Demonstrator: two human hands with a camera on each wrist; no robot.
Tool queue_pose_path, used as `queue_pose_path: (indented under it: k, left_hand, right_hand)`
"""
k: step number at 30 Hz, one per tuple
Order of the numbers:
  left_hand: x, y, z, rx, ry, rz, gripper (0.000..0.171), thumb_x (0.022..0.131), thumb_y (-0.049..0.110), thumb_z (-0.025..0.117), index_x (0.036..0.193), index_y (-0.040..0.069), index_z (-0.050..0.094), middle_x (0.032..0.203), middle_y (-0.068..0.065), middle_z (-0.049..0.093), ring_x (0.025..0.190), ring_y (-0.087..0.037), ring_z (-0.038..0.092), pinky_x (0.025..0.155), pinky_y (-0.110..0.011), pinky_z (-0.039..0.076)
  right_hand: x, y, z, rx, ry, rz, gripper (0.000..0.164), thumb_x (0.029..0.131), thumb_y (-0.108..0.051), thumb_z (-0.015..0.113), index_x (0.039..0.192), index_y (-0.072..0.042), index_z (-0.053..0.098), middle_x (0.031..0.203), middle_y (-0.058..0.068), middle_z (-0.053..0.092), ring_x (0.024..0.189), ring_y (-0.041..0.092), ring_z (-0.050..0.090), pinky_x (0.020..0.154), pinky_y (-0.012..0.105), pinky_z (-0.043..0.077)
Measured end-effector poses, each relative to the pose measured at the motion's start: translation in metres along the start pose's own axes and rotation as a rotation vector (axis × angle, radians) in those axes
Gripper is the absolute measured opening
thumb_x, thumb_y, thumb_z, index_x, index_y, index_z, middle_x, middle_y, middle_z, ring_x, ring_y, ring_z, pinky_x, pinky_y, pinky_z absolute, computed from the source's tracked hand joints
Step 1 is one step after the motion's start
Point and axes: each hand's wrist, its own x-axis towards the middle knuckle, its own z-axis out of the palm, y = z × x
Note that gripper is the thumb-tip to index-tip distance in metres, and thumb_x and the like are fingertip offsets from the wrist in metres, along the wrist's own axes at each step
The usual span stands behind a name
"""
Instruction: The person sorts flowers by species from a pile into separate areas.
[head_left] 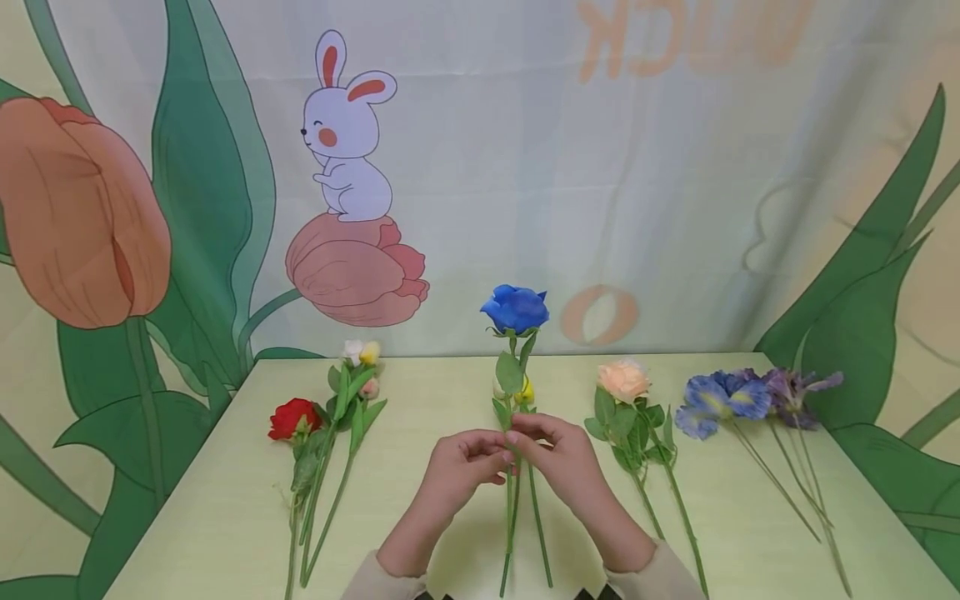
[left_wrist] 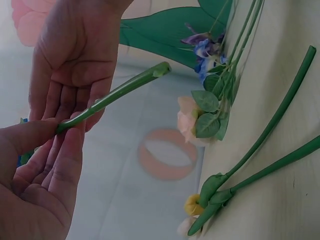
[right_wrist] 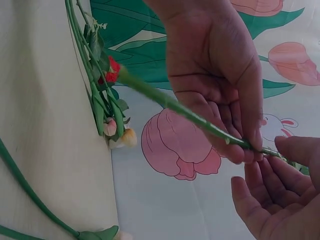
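Note:
A blue rose (head_left: pixel 516 308) stands upright over the middle of the table, its leaves just above the two hands. With thumb and fingertips, my left hand (head_left: pixel 461 467) pinches its green stem. My right hand (head_left: pixel 558 454) holds the same stem slightly higher, its thumb against it. In the left wrist view the stem's cut end (left_wrist: pixel 160 70) sticks out past the fingers. The bloom is mostly hidden behind the hands there. Beneath the rose, a yellow tulip (head_left: pixel 527 390) and a whitish one lie on the table, partly covered in the head view.
To the left lie a red rose (head_left: pixel 294 418) and several pale tulips (head_left: pixel 360 354). A peach rose (head_left: pixel 624 380) lies right of the hands, with blue-purple irises (head_left: pixel 723 400) farther right. Behind the table (head_left: pixel 202 517) hangs a printed cloth (head_left: pixel 480 167).

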Motion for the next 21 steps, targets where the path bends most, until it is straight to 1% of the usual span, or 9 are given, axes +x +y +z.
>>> queue_pose_path:
  k: [3,6,9,12,14,15,16,19,21]
  left_hand:
    - [0.000,-0.001,0.002,-0.007,-0.011,0.005,0.028,0.092,0.004,0.069,0.115,-0.013,0.069,0.090,-0.009,0.076,0.074,-0.002,0.071,0.071,-0.022,0.061]
    - [0.000,-0.001,0.002,-0.004,-0.029,0.004,0.029,0.093,0.004,0.068,0.115,-0.014,0.068,0.093,-0.014,0.076,0.076,-0.002,0.070,0.072,-0.021,0.061]
    - [0.000,0.000,0.000,0.048,-0.074,0.010,0.029,0.095,0.006,0.067,0.116,-0.013,0.067,0.102,-0.025,0.075,0.082,-0.007,0.073,0.074,-0.022,0.061]
    - [0.001,0.000,-0.006,0.127,-0.116,0.009,0.030,0.097,0.011,0.067,0.118,-0.011,0.067,0.108,-0.029,0.074,0.086,-0.012,0.074,0.075,-0.024,0.060]
    - [0.000,0.000,-0.014,0.171,-0.127,0.003,0.032,0.098,0.015,0.067,0.119,-0.009,0.068,0.109,-0.028,0.074,0.088,-0.014,0.074,0.076,-0.026,0.061]
    - [-0.001,0.000,-0.019,0.189,-0.127,0.002,0.032,0.099,0.016,0.066,0.120,-0.008,0.068,0.108,-0.027,0.074,0.088,-0.014,0.074,0.077,-0.028,0.062]
    - [-0.001,0.000,-0.025,0.204,-0.122,-0.002,0.032,0.099,0.016,0.066,0.120,-0.008,0.068,0.108,-0.027,0.074,0.088,-0.016,0.074,0.078,-0.030,0.062]
    - [-0.006,0.002,-0.048,0.252,-0.099,0.003,0.032,0.101,0.015,0.063,0.121,-0.009,0.067,0.110,-0.028,0.073,0.091,-0.024,0.075,0.079,-0.035,0.063]
    - [-0.008,0.003,-0.064,0.291,-0.077,0.011,0.032,0.102,0.013,0.060,0.122,-0.011,0.065,0.110,-0.029,0.073,0.092,-0.027,0.075,0.079,-0.034,0.064]
  right_hand:
    - [0.001,-0.002,0.002,0.021,0.020,0.000,0.024,0.094,-0.009,0.073,0.116,0.000,0.075,0.109,0.015,0.077,0.103,0.018,0.070,0.093,0.034,0.061]
    - [0.002,-0.003,0.001,0.028,0.023,0.008,0.022,0.094,-0.009,0.073,0.114,0.001,0.075,0.108,0.016,0.077,0.099,0.014,0.069,0.086,0.025,0.059]
    - [0.001,-0.002,-0.003,0.012,0.033,0.013,0.022,0.094,-0.011,0.072,0.113,0.000,0.075,0.107,0.015,0.076,0.100,0.014,0.068,0.086,0.025,0.057]
    - [0.002,0.002,-0.013,0.043,0.029,0.036,0.025,0.096,-0.010,0.070,0.117,0.003,0.072,0.107,0.016,0.074,0.095,0.012,0.069,0.087,0.026,0.060]
    - [0.002,0.005,-0.024,0.060,0.031,0.062,0.026,0.097,-0.009,0.068,0.119,0.005,0.070,0.107,0.017,0.072,0.090,0.010,0.069,0.082,0.026,0.062]
    - [0.002,0.007,-0.031,0.068,0.028,0.079,0.028,0.098,-0.009,0.068,0.121,0.006,0.068,0.107,0.018,0.071,0.087,0.008,0.068,0.078,0.023,0.062]
    - [0.001,0.009,-0.038,0.069,0.030,0.088,0.029,0.098,-0.008,0.067,0.123,0.008,0.067,0.108,0.019,0.070,0.084,0.007,0.068,0.077,0.024,0.063]
    - [-0.001,0.014,-0.060,0.000,0.037,0.119,0.032,0.099,-0.009,0.066,0.127,0.007,0.065,0.111,0.019,0.070,0.084,0.002,0.066,0.075,0.023,0.063]
    - [-0.003,0.020,-0.075,-0.043,0.033,0.142,0.035,0.101,-0.011,0.064,0.131,0.006,0.063,0.114,0.020,0.069,0.085,-0.001,0.064,0.075,0.023,0.062]
